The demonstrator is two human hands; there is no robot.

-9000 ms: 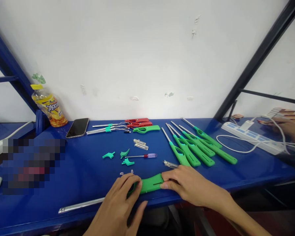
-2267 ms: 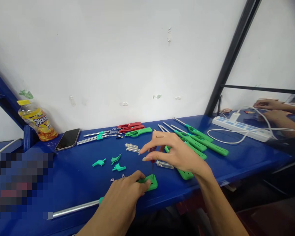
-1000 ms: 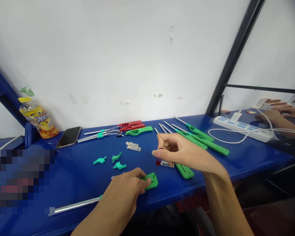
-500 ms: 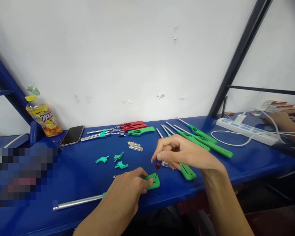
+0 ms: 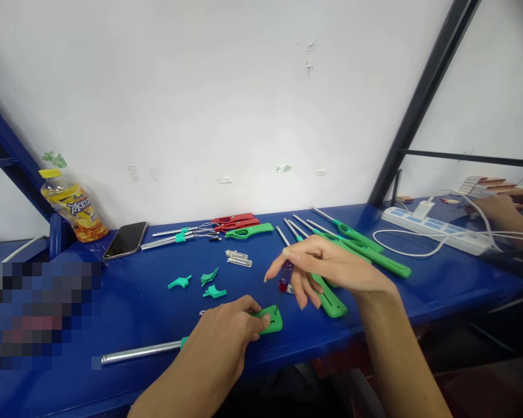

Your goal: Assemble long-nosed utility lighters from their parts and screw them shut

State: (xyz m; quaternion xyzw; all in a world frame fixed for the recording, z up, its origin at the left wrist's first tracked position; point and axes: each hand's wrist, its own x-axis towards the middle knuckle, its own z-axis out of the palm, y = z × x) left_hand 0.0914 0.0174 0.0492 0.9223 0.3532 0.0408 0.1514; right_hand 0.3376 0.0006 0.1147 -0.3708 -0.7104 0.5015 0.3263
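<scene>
Near the front edge of the blue table, my left hand [image 5: 230, 326] presses a green lighter [image 5: 273, 320] down, its metal tube pointing left and its middle hidden under my hand. A small screwdriver [image 5: 286, 276] with a purple and red handle stands tilted, its tip at the end of the green handle. My right hand [image 5: 316, 264] holds the screwdriver's top, thumb and index finger around it, the other fingers spread. Behind my right hand lie several green lighters [image 5: 375, 255]. Turquoise pieces [image 5: 214, 291] and clear parts [image 5: 239, 261] lie left of centre.
Red lighter shells [image 5: 235, 223] and a green shell [image 5: 249, 231] lie near the wall. A phone [image 5: 125, 240] and a bottle [image 5: 74, 206] stand at the left back. At the right are a power strip [image 5: 436, 230], a white cable and another person's hands [image 5: 494, 212].
My right hand's fingers have loosened and spread around the screwdriver, whose handle now leans more to the right. My left hand still presses the green lighter.
</scene>
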